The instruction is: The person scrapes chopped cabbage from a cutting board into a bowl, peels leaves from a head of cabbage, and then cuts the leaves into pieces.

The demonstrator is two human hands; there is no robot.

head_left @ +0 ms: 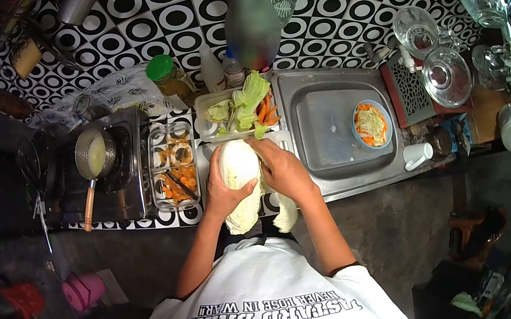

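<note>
A pale napa cabbage is held up in front of my body, over the counter's front edge. My left hand wraps round its left side, thumb across the front. At its right side my right hand has its fingers curled in against the cabbage. A loose-looking cabbage leaf hangs below that hand, and its upper part is hidden behind the fingers. Just beyond my hands, a clear plastic tub holds green leaves and carrots. Part of a cutting board shows under my hands.
On the left, a saucepan sits on the stove. A divided container holds cut carrot and a dark-handled tool. To the right, a bowl of shredded vegetables stands in the sink. A white mug and glassware are farther right.
</note>
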